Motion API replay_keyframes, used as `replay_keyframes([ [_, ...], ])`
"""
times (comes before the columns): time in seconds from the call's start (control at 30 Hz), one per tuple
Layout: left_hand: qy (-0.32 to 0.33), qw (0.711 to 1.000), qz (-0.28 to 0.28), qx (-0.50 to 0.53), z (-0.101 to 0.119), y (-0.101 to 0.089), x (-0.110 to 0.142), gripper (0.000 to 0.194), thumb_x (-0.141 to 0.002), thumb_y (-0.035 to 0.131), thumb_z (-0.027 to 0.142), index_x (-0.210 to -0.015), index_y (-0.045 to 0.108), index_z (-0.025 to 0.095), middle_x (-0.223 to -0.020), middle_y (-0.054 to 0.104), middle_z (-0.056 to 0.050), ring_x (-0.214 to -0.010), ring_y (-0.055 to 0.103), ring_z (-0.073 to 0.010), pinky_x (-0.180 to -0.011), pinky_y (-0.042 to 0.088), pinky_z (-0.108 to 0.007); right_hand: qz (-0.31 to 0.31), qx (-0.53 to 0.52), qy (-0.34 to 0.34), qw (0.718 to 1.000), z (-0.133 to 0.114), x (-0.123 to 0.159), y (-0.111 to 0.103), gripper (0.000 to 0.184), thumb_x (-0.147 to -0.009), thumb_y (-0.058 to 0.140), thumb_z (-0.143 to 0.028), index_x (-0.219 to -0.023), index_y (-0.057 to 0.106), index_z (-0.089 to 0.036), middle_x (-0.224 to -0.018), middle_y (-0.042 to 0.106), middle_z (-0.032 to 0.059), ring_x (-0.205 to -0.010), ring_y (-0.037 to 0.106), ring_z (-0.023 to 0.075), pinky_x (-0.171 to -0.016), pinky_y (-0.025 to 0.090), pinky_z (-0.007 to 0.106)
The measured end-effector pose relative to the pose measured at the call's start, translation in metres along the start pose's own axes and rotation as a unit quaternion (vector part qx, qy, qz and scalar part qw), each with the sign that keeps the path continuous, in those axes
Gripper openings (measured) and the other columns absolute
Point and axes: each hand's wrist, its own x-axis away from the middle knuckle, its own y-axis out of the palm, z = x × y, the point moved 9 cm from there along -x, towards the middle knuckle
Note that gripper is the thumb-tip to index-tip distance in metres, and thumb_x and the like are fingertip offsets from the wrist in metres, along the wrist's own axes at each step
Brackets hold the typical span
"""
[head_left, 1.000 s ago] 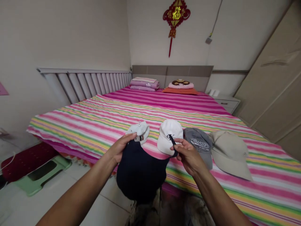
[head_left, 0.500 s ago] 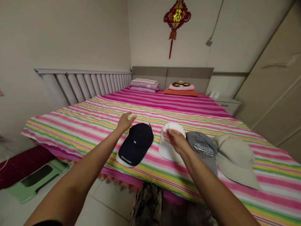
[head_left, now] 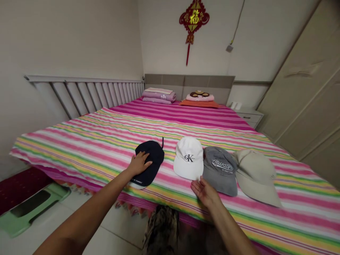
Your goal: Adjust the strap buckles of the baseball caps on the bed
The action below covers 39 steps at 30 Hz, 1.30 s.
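Observation:
My left hand (head_left: 140,163) lies with fingers spread on the navy cap (head_left: 152,161), covering part of its crown and brim. The cap's strap sticks up at the back. Palm turned up and fingers stretched, my right hand (head_left: 204,191) is just below the brim of a white cap (head_left: 189,156) with black letters; I cannot tell whether it touches the brim. Close to the right of the white cap sits a grey cap (head_left: 220,173) with white lettering, and beside that a beige cap (head_left: 256,177).
A striped sheet (head_left: 87,141) covers the bed under the caps. Folded bedding (head_left: 159,95) and a pillow stack (head_left: 200,99) lie near the headboard (head_left: 164,80). A green stool (head_left: 34,207) stands on the floor at left, a nightstand (head_left: 249,117) at far right.
My left hand has come down onto the navy cap from beyond its left side. The right hand has moved from over the white cap toward me, uncovering its letters. The view has shifted slightly.

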Motion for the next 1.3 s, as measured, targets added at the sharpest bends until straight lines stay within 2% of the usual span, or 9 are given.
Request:
replay_keyframes([
  [0.13,0.022,0.959,0.062,0.274,0.04,-0.011,0.016,0.046,-0.073,0.056,0.037,-0.114,0.054,0.015,-0.129,0.045,-0.013,-0.125,0.031,-0.0281,-0.106,0.016,-0.042,-0.011,-0.017,0.021,1.0,-0.002,-0.022,0.026,0.02,-0.087,0.048,-0.025,-0.071,0.052,-0.013,-0.057,0.053,-0.0056,-0.046,0.051,0.0056,-0.046,0.046,0.02],
  [0.23,-0.111,0.787,-0.05,0.605,0.064,0.035,0.025,0.046,-0.062,0.068,0.034,-0.104,0.058,0.018,-0.12,0.052,-0.01,-0.117,0.042,-0.0257,-0.103,0.025,-0.036,-0.051,-0.008,0.037,0.998,-0.009,-0.03,0.049,0.02,-0.086,0.049,-0.026,-0.073,0.054,-0.012,-0.058,0.05,-0.0063,-0.041,0.043,0.0039,-0.04,0.039,0.017],
  [0.37,-0.199,0.67,-0.141,0.702,0.095,0.074,0.028,0.061,-0.068,0.053,0.06,-0.104,0.051,0.01,-0.105,0.057,-0.019,-0.102,0.055,-0.0285,-0.089,0.038,-0.044,-0.135,-0.005,0.01,0.991,-0.027,-0.015,0.069,0.022,-0.082,0.056,-0.022,-0.063,0.048,-0.015,-0.048,0.042,-0.0092,-0.038,0.038,0.0036,-0.04,0.035,0.017],
  [0.5,-0.186,0.434,-0.209,0.857,0.122,0.072,0.018,0.059,-0.077,0.039,0.059,-0.1,0.054,0.006,-0.094,0.063,-0.018,-0.093,0.06,-0.0253,-0.088,0.04,-0.041,-0.228,0.008,-0.033,0.973,-0.028,0.027,0.06,0.034,-0.057,0.078,-0.028,-0.058,0.045,-0.018,-0.04,0.036,-0.0113,-0.038,0.033,0.0044,-0.043,0.033,0.018],
  [0.57,-0.153,0.37,-0.189,0.897,0.124,0.057,0.011,0.05,-0.08,0.042,0.051,-0.099,0.057,0.007,-0.087,0.066,-0.014,-0.089,0.062,-0.0234,-0.089,0.04,-0.039,-0.26,0.038,-0.039,0.964,-0.018,0.047,0.042,0.036,-0.049,0.081,-0.032,-0.059,0.05,-0.017,-0.037,0.035,-0.0113,-0.036,0.029,0.0041,-0.042,0.031,0.019],
  [0.7,-0.11,0.366,-0.144,0.913,0.126,0.031,0.012,0.021,-0.07,0.062,0.026,-0.085,0.063,0.012,-0.074,0.069,-0.006,-0.078,0.065,-0.021,-0.088,0.041,-0.036,-0.272,0.14,-0.05,0.951,0.004,0.069,-0.003,0.028,-0.051,0.08,-0.03,-0.061,0.06,-0.013,-0.043,0.048,-0.0059,-0.039,0.029,0.0036,-0.04,0.024,0.018],
  [0.83,-0.025,0.409,-0.171,0.896,0.155,-0.002,0.034,0.026,-0.053,0.07,0.011,-0.079,0.066,0.011,-0.067,0.07,-0.005,-0.066,0.065,-0.0204,-0.08,0.046,-0.034,-0.27,0.308,-0.101,0.907,-0.002,0.085,-0.024,0.023,-0.053,0.076,-0.034,-0.059,0.064,-0.016,-0.051,0.054,-0.0034,-0.047,0.04,0.0085,-0.048,0.034,0.021],
  [1.0,0.019,0.426,-0.249,0.87,0.197,-0.02,0.064,0.032,-0.047,0.07,0.009,-0.079,0.068,0.009,-0.069,0.07,-0.009,-0.066,0.065,-0.0231,-0.07,0.049,-0.032,-0.235,0.237,-0.133,0.933,-0.048,0.11,-0.012,0.03,-0.062,0.07,-0.042,-0.085,0.068,-0.022,-0.081,0.067,0.004,-0.076,0.057,0.0212,-0.073,0.043,0.034],
  [1.3,0.027,0.439,-0.323,0.838,0.214,-0.019,0.089,0.025,-0.047,0.072,0.016,-0.07,0.069,0.009,-0.062,0.068,-0.007,-0.053,0.061,-0.0155,-0.055,0.046,-0.023,-0.278,0.14,-0.13,0.941,-0.071,0.14,0.024,0.025,-0.068,0.068,-0.039,-0.066,0.058,-0.016,-0.049,0.049,-0.0047,-0.041,0.038,0.0045,-0.04,0.028,0.015],
])
